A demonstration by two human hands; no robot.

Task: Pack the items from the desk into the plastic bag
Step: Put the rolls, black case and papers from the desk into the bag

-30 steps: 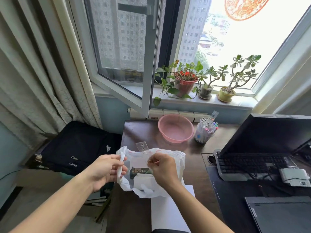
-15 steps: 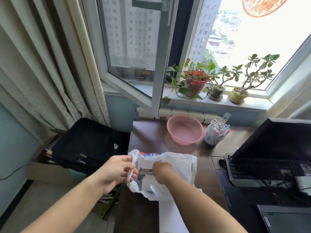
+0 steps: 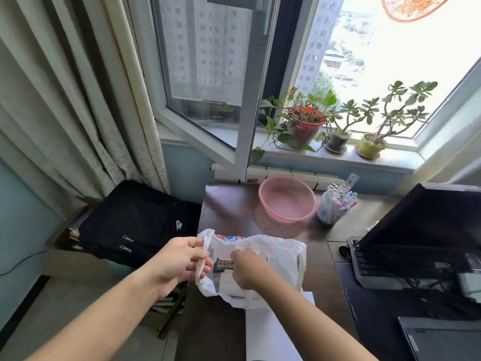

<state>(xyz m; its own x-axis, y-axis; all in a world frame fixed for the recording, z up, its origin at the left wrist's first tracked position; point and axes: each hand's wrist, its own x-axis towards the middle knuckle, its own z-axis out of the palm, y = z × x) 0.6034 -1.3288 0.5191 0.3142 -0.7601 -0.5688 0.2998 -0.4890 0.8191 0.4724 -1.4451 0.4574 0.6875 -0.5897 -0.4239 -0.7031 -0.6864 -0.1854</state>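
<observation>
A white plastic bag (image 3: 282, 259) lies on the dark wooden desk (image 3: 229, 207) near its left front corner. My left hand (image 3: 179, 261) pinches the bag's left handle and holds that side up. My right hand (image 3: 248, 267) is inside the bag's mouth, fingers closed around a white packet with a dark label (image 3: 223, 265). The packet shows partly through the thin plastic. A pink basin (image 3: 287, 198) and a clear cup of markers (image 3: 335, 207) stand farther back on the desk.
A white sheet (image 3: 270, 332) lies under my right forearm. A black keyboard (image 3: 406, 261) and monitor (image 3: 432, 217) fill the right side. A black bag (image 3: 135, 222) sits left of the desk. Potted plants (image 3: 307, 121) line the sill behind an open window sash.
My right hand has gone down into the bag with the packet, and the clear tag that stuck out above the bag is now out of sight. The camera has shifted left.
</observation>
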